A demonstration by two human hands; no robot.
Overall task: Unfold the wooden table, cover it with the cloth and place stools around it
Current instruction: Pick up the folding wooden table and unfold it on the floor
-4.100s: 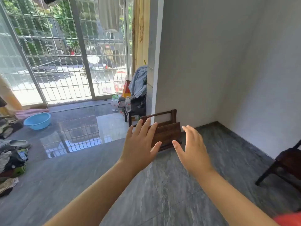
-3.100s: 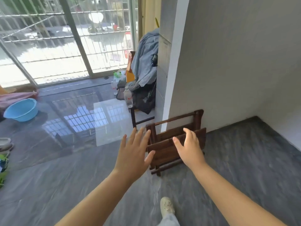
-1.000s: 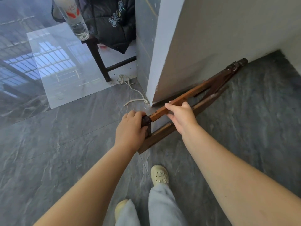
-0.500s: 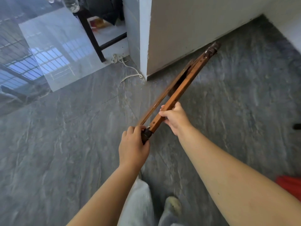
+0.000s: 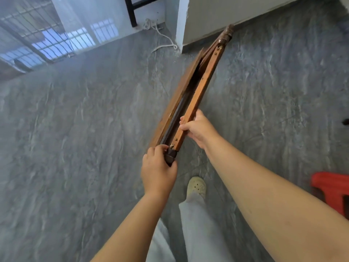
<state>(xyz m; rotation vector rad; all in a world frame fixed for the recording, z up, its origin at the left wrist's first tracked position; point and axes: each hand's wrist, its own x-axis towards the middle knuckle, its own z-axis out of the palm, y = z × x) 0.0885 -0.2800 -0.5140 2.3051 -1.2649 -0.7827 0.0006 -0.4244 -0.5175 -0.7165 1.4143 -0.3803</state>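
The left hand (image 5: 158,168) is curled tight round the dark rounded end of the folded wooden table (image 5: 196,87), fingers wrapped over the top of that knob. Just beyond it, the right hand (image 5: 198,129) grips the lighter orange-brown rail from the right side, thumb on the upper face and fingers tucked underneath.

The table is folded flat and seen edge-on, its slats and rails packed together with a narrow dark gap between them. It runs from the hands away towards the far right, and its far end lies close to the foot of the white wall corner (image 5: 181,25); I cannot tell whether that end touches the floor.

Below the hands, a pale shoe (image 5: 196,186) and a light grey trouser leg (image 5: 198,224) stand on the grey marbled floor (image 5: 75,129). A white cord (image 5: 164,39) trails on the floor left of the wall corner, with a dark chair leg (image 5: 130,10) beyond it. At the near right edge stands a red plastic stool (image 5: 332,188), well apart from the table.
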